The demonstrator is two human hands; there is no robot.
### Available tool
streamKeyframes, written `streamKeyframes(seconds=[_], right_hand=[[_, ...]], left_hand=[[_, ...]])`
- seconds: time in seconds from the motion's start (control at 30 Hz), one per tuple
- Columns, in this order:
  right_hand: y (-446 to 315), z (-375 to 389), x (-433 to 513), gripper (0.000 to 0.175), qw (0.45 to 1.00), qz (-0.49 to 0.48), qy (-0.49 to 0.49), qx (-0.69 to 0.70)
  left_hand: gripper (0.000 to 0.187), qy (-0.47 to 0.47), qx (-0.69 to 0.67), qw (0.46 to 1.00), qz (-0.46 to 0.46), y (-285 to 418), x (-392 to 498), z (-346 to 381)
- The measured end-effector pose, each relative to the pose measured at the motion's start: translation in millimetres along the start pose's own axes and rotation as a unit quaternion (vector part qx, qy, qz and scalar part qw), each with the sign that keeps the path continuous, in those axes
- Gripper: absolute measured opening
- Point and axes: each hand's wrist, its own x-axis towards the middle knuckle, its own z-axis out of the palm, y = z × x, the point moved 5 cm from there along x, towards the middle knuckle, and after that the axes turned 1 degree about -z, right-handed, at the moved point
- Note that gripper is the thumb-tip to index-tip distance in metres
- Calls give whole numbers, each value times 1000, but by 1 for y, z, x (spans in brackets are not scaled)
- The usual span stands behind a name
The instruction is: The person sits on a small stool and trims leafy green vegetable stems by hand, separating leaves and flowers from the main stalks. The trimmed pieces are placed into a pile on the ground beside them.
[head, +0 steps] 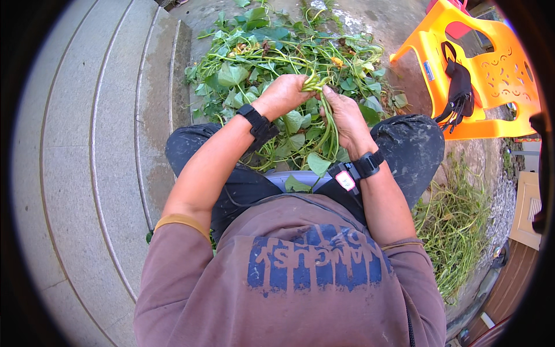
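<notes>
Both hands meet above a heap of leafy green vines, which look like sweet potato vines. My left hand is closed at the upper end of a small bundle of green stems. The thumb and fingers of my right hand grip the same bundle just below that end. From there the stems hang down beside the right palm. A green leaf shows below them, near the right wrist. The fingertips of the left hand are mostly hidden. Dark straps circle both wrists, and a small device sits by the right one.
Stone steps rise along the left. An orange plastic stool stands at the upper right with a black pouch hanging on it. On the ground at the right lies a pile of thin green stems. My bent knees flank the heap.
</notes>
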Motion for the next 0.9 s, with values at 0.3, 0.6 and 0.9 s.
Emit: streamKeyframes(seconds=[0.3, 0.6, 0.9], right_hand=[[-5, -3, -1, 23, 997, -18, -7, 80], [6, 4, 5, 18, 983, -11, -57, 172], [5, -3, 7, 26, 973, 13, -58, 223]], left_hand=[[21, 90, -207, 952, -207, -33, -15, -43], [20, -40, -463, 854, -234, 27, -46, 19], [25, -105, -558, 787, -242, 40, -69, 37]])
